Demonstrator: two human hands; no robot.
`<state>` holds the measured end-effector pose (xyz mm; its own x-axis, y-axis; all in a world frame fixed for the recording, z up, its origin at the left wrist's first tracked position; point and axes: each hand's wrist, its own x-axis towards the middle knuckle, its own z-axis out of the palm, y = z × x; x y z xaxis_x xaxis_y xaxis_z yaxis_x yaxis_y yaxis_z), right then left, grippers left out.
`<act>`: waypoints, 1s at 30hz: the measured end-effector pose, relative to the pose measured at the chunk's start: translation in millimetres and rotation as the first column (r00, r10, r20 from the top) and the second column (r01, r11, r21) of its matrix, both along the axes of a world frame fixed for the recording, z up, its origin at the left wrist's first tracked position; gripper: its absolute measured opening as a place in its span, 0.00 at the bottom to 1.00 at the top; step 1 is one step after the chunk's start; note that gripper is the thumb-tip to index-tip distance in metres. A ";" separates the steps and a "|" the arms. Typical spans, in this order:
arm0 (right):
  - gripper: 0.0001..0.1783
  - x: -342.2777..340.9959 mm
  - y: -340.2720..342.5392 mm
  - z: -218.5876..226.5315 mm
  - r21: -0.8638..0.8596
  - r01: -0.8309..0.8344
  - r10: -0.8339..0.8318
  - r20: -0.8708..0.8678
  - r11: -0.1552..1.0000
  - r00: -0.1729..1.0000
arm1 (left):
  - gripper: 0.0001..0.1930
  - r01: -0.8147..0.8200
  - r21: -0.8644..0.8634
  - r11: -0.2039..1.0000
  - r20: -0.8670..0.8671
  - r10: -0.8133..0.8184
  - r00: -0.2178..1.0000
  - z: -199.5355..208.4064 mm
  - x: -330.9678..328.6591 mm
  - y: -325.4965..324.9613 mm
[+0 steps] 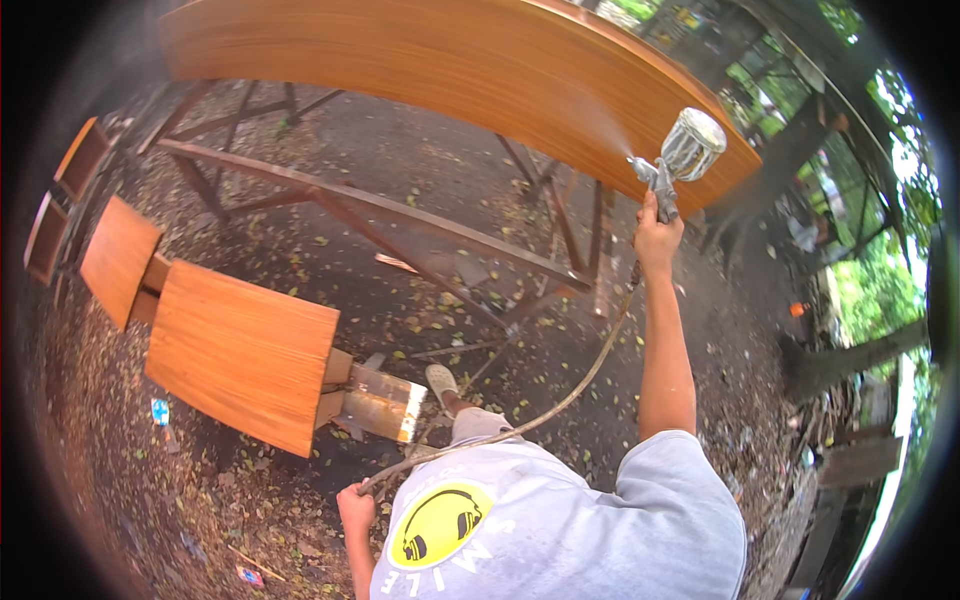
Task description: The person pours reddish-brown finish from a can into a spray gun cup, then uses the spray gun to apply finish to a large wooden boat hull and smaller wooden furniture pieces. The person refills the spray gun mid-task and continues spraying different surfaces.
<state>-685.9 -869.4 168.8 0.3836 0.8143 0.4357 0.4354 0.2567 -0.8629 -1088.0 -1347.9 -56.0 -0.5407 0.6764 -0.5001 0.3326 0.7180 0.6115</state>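
Observation:
My right hand, arm stretched forward, is wrapped round the handle of a metal spray gun. A paint-streaked cup sits on top of the gun. Pale mist leaves its nozzle toward the left, across a long orange-brown wooden panel. From the gun's handle a thin air hose curves down and left across the front of my shirt. Low on the left, my left hand is closed round this hose.
Under the long panel stands a dark wooden trestle frame. Left of me, a smaller orange-brown panel rests on a support, with another panel beyond it. Leaves litter the dirt ground. A tree trunk stands at the right.

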 end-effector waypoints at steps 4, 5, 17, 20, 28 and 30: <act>0.11 85.6 -28.3 -14.0 0.048 0.193 -0.196 0.078 0.980 0.977 | 0.20 0.117 -0.019 0.993 -0.009 -0.117 0.993 0.7 4.9 19.9; 0.12 105.3 -33.7 -18.2 0.056 0.239 -0.244 0.109 0.969 0.963 | 0.19 0.139 -0.026 0.990 0.002 -0.139 0.990 3.6 6.9 24.0; 0.16 149.8 -47.8 -35.5 0.175 0.667 -0.687 0.266 0.725 0.677 | 0.15 0.155 0.004 0.988 0.006 -0.155 0.988 -5.5 27.3 26.1; 0.15 134.4 -34.3 -53.3 0.078 0.469 -0.474 0.209 0.880 0.855 | 0.14 0.042 -0.024 0.999 0.003 -0.042 0.999 -21.5 11.7 11.6; 0.11 -68.5 7.8 -47.9 -0.007 -0.142 0.141 -0.113 0.990 0.984 | 0.15 -0.198 -0.039 0.979 -0.004 0.198 0.980 -7.8 2.7 -17.2; 0.11 -114.1 27.5 -43.1 0.043 -0.238 0.240 -0.070 0.970 0.968 | 0.14 -0.268 -0.026 0.963 -0.013 0.268 0.963 -4.8 13.5 -24.1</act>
<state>-799.9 -841.9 125.6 0.2121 0.8712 0.4428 0.2929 0.3756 -0.8793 -1074.4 -1372.0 -60.8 -0.7049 0.4924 -0.5105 0.1313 0.7979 0.5883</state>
